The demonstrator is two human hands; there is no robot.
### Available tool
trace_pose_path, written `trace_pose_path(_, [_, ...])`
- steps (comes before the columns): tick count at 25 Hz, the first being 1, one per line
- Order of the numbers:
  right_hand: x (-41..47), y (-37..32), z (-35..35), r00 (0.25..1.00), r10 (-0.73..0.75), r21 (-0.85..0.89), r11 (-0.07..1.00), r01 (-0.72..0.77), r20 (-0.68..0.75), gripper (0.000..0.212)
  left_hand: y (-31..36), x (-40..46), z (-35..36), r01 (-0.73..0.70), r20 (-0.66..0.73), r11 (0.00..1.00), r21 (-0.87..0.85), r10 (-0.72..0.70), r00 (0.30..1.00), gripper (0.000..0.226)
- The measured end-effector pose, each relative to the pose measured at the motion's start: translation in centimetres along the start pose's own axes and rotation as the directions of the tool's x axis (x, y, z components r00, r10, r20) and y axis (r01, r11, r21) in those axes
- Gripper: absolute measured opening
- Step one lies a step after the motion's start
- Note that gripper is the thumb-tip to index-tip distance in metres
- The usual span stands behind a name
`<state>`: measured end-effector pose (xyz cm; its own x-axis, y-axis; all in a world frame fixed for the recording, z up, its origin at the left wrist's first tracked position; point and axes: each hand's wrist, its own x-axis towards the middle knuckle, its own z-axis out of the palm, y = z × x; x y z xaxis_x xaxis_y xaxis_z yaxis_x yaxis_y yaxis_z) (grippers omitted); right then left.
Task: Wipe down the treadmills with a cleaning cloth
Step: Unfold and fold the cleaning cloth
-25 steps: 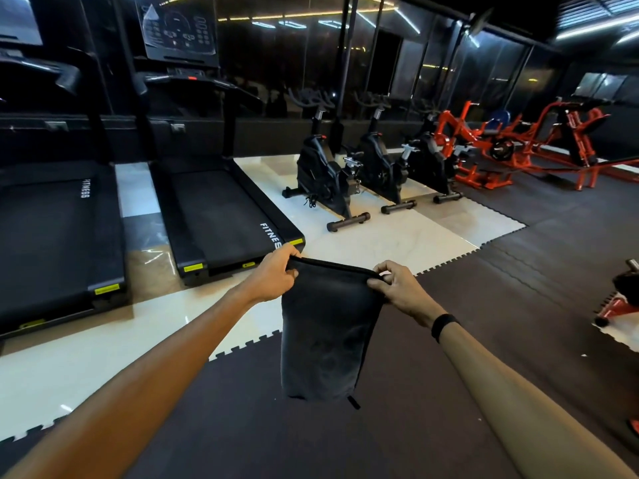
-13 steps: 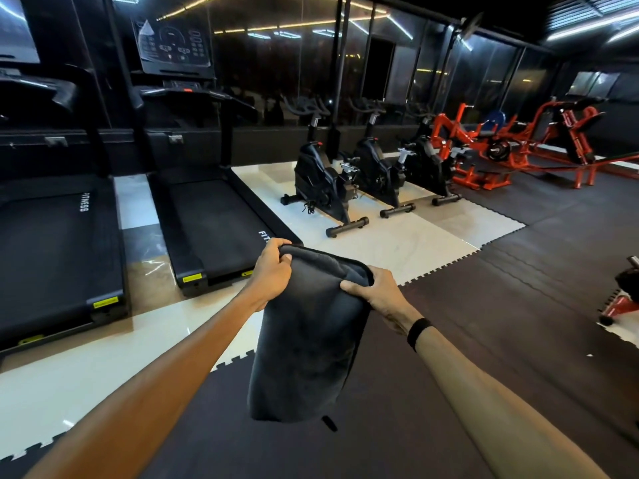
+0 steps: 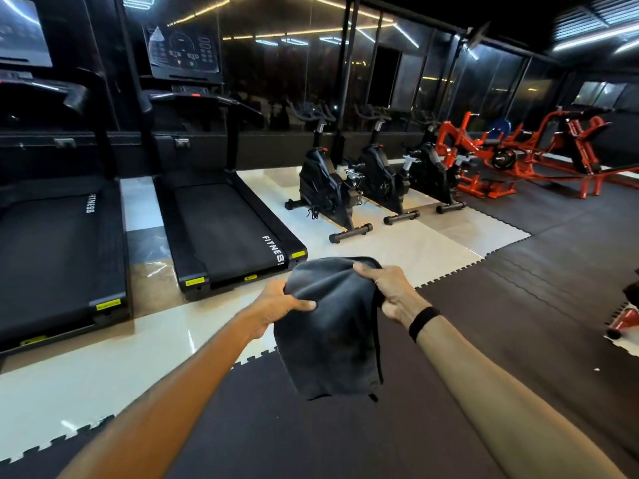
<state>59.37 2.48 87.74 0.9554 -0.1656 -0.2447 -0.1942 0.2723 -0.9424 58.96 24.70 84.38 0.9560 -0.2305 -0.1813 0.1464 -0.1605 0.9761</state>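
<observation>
A dark grey cleaning cloth hangs folded in front of me, bunched at its top. My left hand grips its left upper edge, thumb over the fabric. My right hand grips the right upper edge, fingers curled round the folds; a black band sits on that wrist. Two black treadmills stand ahead on the pale tiles: one just beyond the cloth, with a console screen above it, and another at the far left.
Three black exercise bikes stand in a row right of the treadmills. Orange weight machines fill the back right. Dark interlocking rubber mats cover the floor under me and to the right. Another red machine part pokes in at the right edge.
My hands have drawn closer together and lower, bunching the cloth's top edge, which was stretched flat a second ago. The view has shifted slightly toward the treadmills.
</observation>
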Motion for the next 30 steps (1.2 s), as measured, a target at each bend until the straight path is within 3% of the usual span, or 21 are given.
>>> trace_pose_path(4, [0.1, -1.3, -1.0, 0.997, 0.078, -0.011, 0.997, -0.078, -0.003, 0.025, 1.8, 0.5, -0.1, 0.022, -0.04, 0.993, -0.119, -0.027, 0.999, 0.039])
trace_pose_path(6, [0.7, -4.2, -1.1, 0.997, -0.037, 0.22, 0.975, 0.021, 0.07, 0.03, 5.1, 1.4, -1.4, 0.024, -0.021, 0.946, -0.322, -0.032, 0.999, 0.041])
trace_pose_path(8, [1.1, -5.9, -0.9, 0.976, -0.17, 0.213, 0.967, 0.138, 0.139, 0.045, 6.9, 1.9, -3.1, -0.015, 0.032, 0.886, -0.464, 0.034, 0.999, 0.039])
trace_pose_path(9, [1.0, -5.5, -0.6, 0.969, -0.144, 0.07, 0.989, 0.132, 0.201, 0.048, 6.8, 1.8, -3.6, -0.005, 0.088, 0.896, -0.444, 0.049, 0.995, 0.041])
trace_pose_path(11, [0.4, -1.8, -0.8, 0.961, 0.075, -0.231, 0.973, -0.012, 0.267, 0.041, 4.1, 1.4, -3.4, 0.103, 0.191, 0.96, -0.259, -0.053, 0.98, 0.045])
trace_pose_path(13, [0.0, 2.9, -1.0, 0.951, 0.236, -0.306, 0.937, -0.169, 0.199, 0.029, -0.4, 1.1, -2.3, 0.222, 0.108, 0.975, -0.012, -0.22, 0.969, 0.047])
trace_pose_path(15, [-0.3, 5.2, -1.2, 0.963, 0.262, -0.317, 0.92, -0.232, 0.056, 0.024, -2.9, 1.0, -1.5, 0.324, -0.052, 0.946, 0.026, -0.323, 0.945, 0.049])
trace_pose_path(17, [-0.2, 5.2, -0.8, 0.968, 0.25, -0.277, 0.933, -0.232, 0.031, 0.019, -3.1, 0.8, -1.9, 0.36, -0.129, 0.929, -0.081, -0.368, 0.921, 0.049])
trace_pose_path(21, [0.3, 2.3, 0.1, 0.989, 0.134, 0.074, 0.988, -0.138, 0.065, 0.02, -0.6, 1.4, -3.2, 0.219, -0.196, 0.947, -0.236, -0.267, 0.944, 0.034])
trace_pose_path(24, [-0.6, 1.8, 0.0, 0.98, 0.132, 0.059, 0.988, -0.142, 0.15, 0.02, 1.2, 1.5, -3.4, 0.124, -0.276, 0.972, -0.197, -0.177, 0.945, 0.034])
trace_pose_path(27, [-1.1, 2.1, 0.2, 0.987, 0.088, -0.025, 0.996, -0.085, 0.135, 0.023, 2.5, 1.6, -3.8, 0.094, -0.199, 0.972, -0.213, -0.137, 0.97, 0.012])
trace_pose_path(30, [-0.5, 0.9, 0.4, 0.999, -0.04, 0.071, 0.997, 0.041, -0.008, 0.021, 3.9, 1.4, -3.9, 0.103, -0.169, 0.941, -0.323, -0.164, 0.972, 0.002])
